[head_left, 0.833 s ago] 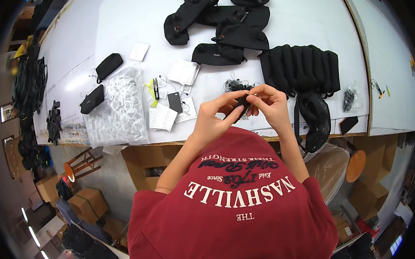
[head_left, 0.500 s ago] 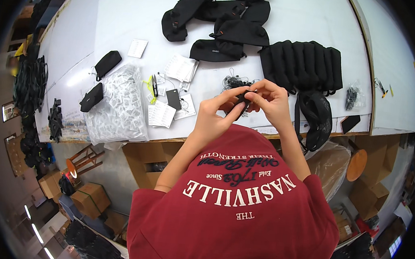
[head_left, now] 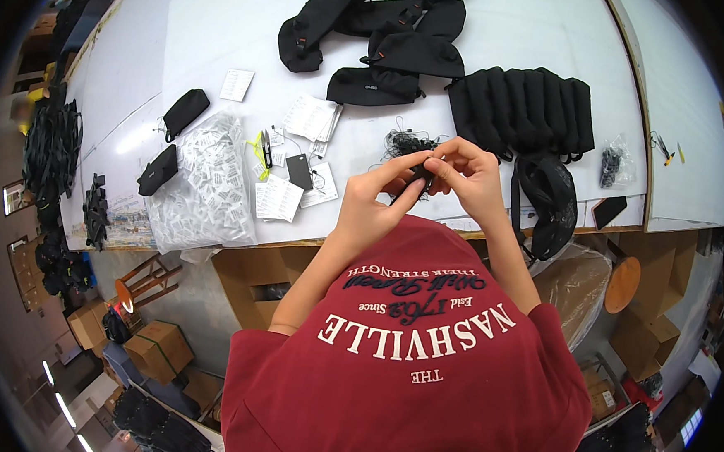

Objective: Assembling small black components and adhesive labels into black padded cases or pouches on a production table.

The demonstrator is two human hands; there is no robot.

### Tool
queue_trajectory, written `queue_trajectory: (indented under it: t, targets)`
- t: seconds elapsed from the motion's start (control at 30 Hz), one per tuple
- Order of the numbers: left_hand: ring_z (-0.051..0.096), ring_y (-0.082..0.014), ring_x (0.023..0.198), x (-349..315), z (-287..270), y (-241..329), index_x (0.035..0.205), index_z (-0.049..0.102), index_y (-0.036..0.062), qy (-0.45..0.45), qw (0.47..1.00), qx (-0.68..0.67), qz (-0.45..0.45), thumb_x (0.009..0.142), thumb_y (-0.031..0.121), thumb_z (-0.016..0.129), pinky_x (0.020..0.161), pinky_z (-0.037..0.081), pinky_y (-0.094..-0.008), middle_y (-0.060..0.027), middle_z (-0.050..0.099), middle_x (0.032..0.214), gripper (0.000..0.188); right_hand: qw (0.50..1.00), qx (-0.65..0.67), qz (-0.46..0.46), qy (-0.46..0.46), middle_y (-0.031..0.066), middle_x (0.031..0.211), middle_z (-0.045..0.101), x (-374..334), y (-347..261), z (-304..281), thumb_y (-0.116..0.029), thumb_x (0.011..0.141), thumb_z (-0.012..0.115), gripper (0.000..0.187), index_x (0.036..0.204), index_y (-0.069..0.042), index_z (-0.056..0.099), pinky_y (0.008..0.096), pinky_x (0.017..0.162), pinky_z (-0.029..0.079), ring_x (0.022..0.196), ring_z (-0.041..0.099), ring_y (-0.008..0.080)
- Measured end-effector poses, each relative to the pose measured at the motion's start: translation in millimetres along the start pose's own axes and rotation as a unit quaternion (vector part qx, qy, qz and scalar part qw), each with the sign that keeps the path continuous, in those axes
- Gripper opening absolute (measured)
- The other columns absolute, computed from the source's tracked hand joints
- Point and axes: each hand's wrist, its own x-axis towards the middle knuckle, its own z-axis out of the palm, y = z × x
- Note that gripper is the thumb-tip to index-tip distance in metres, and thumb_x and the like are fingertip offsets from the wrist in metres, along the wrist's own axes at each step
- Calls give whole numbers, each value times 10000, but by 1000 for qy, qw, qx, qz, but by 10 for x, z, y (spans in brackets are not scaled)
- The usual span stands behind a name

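My left hand [head_left: 378, 195] and my right hand [head_left: 469, 176] meet above the table's near edge, fingers pinched together. Between them is a small black item [head_left: 420, 174], mostly covered by the fingers; its exact kind cannot be made out. Just beyond my fingers lies a tangled heap of thin black cords [head_left: 405, 141]. To the left of my left hand are a dark grey card [head_left: 299, 172], white printed cards [head_left: 279, 198] and black-handled snips [head_left: 266, 147] beside something neon yellow.
A clear bag of white packets [head_left: 203, 187] lies left, with small black pouches [head_left: 186, 114] near it. Black bags [head_left: 406, 53] are piled at the back; a row of black pouches [head_left: 522, 111] and a black mesh bag [head_left: 546, 200] sit right. Cardboard boxes [head_left: 158, 350] stand below.
The things on the table have shifted very slightly left in the picture. My hands stay together on the small black item, with the fingers moving only a little.
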Motion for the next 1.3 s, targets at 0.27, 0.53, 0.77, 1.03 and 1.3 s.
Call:
queue_trajectory:
  t: [0.27,0.53,0.77,1.03,1.3]
  targets:
    - [594,-88,662,62,-27,-136,1026,577,-13,-32,982,-170,-76,899,26,519,572,483,-207,-56,633,786,145,992,87,68,-65,35,623,605,19,51,-74,-148,860,632,152,833,-10,574,178,447,389,508,566,71]
    - [582,-101,630,603,1,-532,937,525,-4,-49,987,-142,-64,907,72,522,559,473,-211,-69,608,786,82,978,152,118,-86,35,586,557,129,165,-237,-157,895,545,177,811,-6,582,215,493,441,501,564,107]
    - [625,-251,875,1878,-649,-2136,1139,544,13,93,983,159,-29,794,-26,538,788,483,-314,-127,641,1016,348,982,122,142,-35,34,554,547,132,219,-456,-130,885,549,157,847,14,597,233,520,479,484,550,106]
    - [604,-106,689,1894,-713,-1760,903,641,4,-95,979,104,-145,694,48,729,657,464,-225,-47,640,787,231,973,167,155,29,26,527,539,-11,420,-637,-159,887,558,176,864,8,607,220,467,431,451,527,100]
    - [586,-63,803,2055,-487,-857,920,641,10,-226,965,20,-133,763,131,722,742,447,-200,-5,636,822,214,981,155,115,0,9,504,523,19,330,-644,-168,883,571,191,854,15,618,207,422,391,407,469,64]
